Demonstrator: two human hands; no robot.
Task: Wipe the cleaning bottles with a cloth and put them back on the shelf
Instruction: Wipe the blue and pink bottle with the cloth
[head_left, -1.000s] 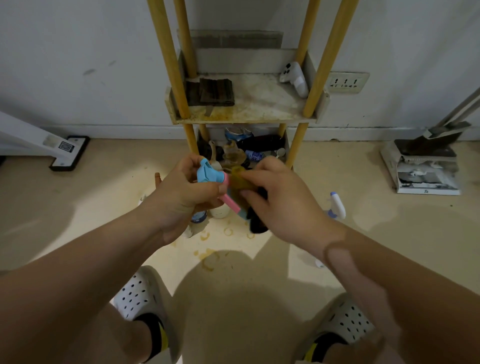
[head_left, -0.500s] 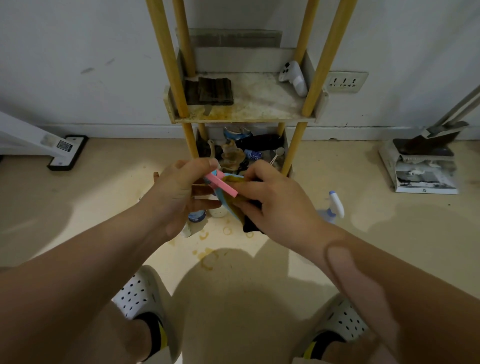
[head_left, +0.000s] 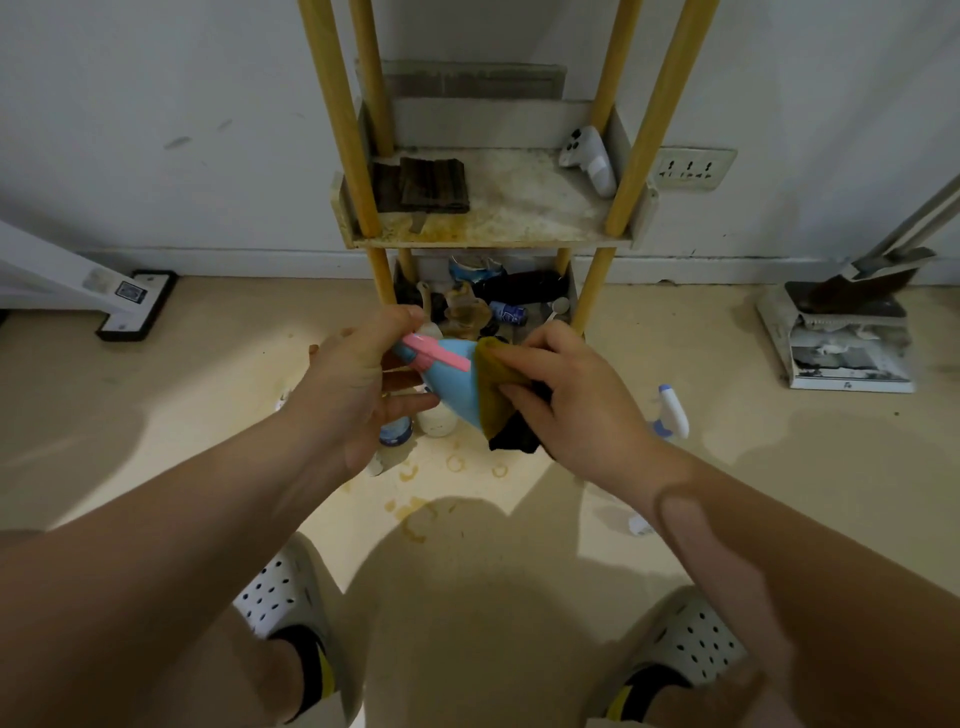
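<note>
My left hand grips the light-blue plastic spray bottle (pink trigger up) — my right hand pinches a mustard-yellow cloth against it.

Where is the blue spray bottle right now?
Centre of the head view: the blue spray bottle is in the left hand, with the right hand holding the cloth against its right side.

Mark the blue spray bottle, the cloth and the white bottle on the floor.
blue spray bottle (head_left: 453, 388): head view, on its light-blue body.
cloth (head_left: 494, 385): head view, on its yellow fold.
white bottle (head_left: 674, 413): head view, on its white spray head.
</note>
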